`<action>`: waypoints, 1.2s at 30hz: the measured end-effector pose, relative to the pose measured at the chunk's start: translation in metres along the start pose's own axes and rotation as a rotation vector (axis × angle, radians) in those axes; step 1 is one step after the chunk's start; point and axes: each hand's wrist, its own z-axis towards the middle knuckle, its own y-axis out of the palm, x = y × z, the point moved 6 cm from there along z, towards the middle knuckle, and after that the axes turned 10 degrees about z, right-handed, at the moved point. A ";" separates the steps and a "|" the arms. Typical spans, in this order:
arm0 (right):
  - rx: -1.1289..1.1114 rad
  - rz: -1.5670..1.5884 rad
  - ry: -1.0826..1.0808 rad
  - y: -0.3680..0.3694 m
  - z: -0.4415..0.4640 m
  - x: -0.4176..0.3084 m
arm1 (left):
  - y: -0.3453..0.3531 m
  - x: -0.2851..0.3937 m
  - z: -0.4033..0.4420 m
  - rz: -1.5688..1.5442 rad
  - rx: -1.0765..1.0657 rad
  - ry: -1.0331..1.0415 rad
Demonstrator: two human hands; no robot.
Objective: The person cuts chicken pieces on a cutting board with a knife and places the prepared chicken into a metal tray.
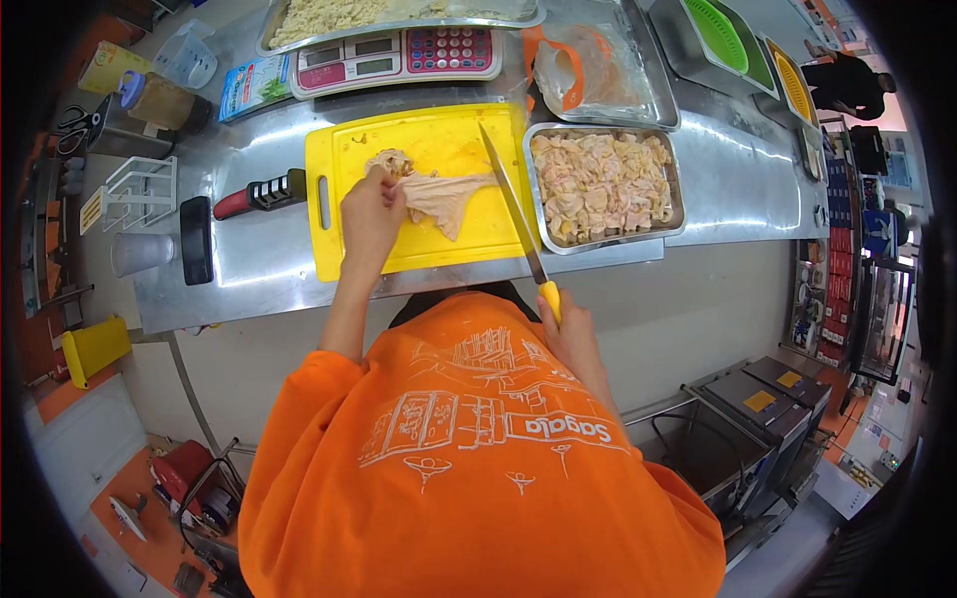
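Note:
On the yellow cutting board (339, 239) lies a pale, floppy piece of raw meat or skin (439, 202). My left hand (373, 211) pinches its left end, where the piece bunches up. My right hand (566, 327) is wrapped round the yellow handle of a long knife (515, 211). The blade points away from me, slanting over the board's right part, just right of the meat's tip. A metal tray of cut pale pieces (601, 186) stands right beside the board.
A scale (399, 60) stands behind the board, with another food tray (399, 20) beyond. A bag with orange trim (588, 72) lies at the back right. A knife sharpener (261, 193), phone (196, 239) and cup (141, 254) are left. A person (847, 84) stands far right.

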 end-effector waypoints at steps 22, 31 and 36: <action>-0.114 -0.221 -0.076 0.025 -0.015 -0.003 | 0.053 0.040 -0.011 0.098 -0.052 0.336; -0.067 -0.230 -0.143 0.046 0.035 -0.035 | 0.061 0.038 -0.013 0.082 -0.110 0.399; -0.104 -0.238 -0.080 0.032 0.000 -0.003 | 0.057 0.036 -0.011 0.072 -0.127 0.311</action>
